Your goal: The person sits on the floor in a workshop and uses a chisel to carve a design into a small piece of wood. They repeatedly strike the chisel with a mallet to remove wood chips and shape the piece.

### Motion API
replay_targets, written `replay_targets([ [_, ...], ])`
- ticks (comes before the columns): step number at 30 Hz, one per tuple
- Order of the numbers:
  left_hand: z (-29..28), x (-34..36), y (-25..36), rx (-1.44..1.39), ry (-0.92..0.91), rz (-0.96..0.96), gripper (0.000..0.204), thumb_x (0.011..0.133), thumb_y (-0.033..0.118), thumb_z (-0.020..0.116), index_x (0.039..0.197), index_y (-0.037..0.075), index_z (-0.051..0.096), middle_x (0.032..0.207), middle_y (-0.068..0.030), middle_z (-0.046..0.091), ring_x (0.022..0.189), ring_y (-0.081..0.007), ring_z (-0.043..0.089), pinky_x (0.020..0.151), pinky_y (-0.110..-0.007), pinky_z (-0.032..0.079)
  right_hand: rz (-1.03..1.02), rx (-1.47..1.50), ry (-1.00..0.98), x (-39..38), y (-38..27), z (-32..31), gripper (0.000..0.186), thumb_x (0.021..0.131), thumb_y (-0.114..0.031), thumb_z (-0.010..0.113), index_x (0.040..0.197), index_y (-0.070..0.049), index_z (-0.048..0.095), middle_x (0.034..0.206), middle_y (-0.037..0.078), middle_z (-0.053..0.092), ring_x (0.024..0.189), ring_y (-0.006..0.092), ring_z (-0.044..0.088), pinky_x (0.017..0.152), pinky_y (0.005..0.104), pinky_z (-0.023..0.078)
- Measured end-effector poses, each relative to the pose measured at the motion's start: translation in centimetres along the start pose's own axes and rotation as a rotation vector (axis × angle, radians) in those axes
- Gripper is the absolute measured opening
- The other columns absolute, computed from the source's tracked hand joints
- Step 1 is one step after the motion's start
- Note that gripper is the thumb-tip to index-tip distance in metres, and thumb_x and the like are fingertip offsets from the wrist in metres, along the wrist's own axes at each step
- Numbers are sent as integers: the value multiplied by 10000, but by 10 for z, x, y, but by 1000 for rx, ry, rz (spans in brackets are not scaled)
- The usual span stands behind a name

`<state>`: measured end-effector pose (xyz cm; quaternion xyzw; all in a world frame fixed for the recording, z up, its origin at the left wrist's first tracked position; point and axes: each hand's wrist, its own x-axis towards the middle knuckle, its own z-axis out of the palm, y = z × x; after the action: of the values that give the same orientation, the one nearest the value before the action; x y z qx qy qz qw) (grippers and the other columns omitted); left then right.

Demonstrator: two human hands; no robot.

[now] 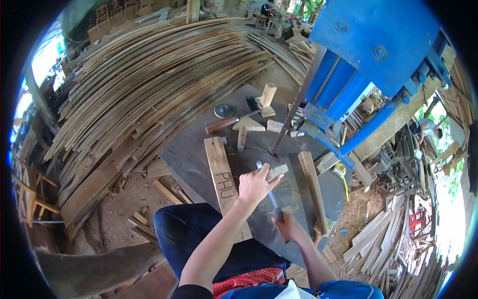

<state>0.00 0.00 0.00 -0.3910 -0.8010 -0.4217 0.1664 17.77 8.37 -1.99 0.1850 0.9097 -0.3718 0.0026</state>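
Grey block (278, 172) over the middle of the bench (191, 149), pinched in left hand (253, 188). Left grip: fingers curled closed, thumb side toward the right, block jutting out past the fingertips to the far right. Can't tell stone or wood. Long axis from near-left to far-right.

Crossing it nearly square in this view: long metal tool (273, 200), shank running from right hand up behind left hand, tip out beyond the knuckles on the far-left side. Can't tell block-to-metal contact, crossing hidden by left hand.

Right hand (290, 228) nearer the body, below and right of left hand. Right grip: wrapped closed around the dark handle, butt poking out underneath. So block ahead of right grip and slightly left; left hand nearest to it, actually holding it.

Next ring out: plank with writing (217, 155) left of both hands, lengthwise away from the lap; wooden rail (312, 187) on the right, roughly parallel to the tool. Ahead: short stub of wood (242, 138), chisel (221, 125) lying crosswise, black disc (223, 110), upright wood piece (268, 94).

Further: saw band (289, 119) ahead-right of the block, well apart from fingers, under blue machine (371, 37). Yellow tape measure (340, 170) far right.
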Motion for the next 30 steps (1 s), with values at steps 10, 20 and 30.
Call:
replay_targets([
  [10, 3, 5, -6, -8, 62, 43, 447, 852, 528, 731, 888, 114, 565, 580, -50, 633, 479, -258, 649, 433, -386, 489, 193, -56, 64, 31, 8, 22, 436, 966, -335, 626, 1036, 91, 570, 883, 351, 646, 908, 490, 667, 751, 535, 498],
  [20, 1, 3, 4, -2, 53, 36, 417, 837, 452, 783, 969, 88, 628, 625, -79, 683, 546, -251, 696, 468, -361, 538, 327, 87, -27, 39, -6, 5, 429, 981, -361, 613, 968, 66, 579, 707, 213, 646, 573, 323, 676, 537, 455, 512],
  [30, 4, 0, 11, 11, 80, 11, 417, 830, 466, 785, 924, 90, 631, 660, -75, 685, 571, -256, 701, 500, -365, 544, 234, 99, -2, 37, 2, 7, 432, 987, -358, 627, 974, 68, 559, 710, 195, 649, 500, 268, 655, 462, 418, 495],
])
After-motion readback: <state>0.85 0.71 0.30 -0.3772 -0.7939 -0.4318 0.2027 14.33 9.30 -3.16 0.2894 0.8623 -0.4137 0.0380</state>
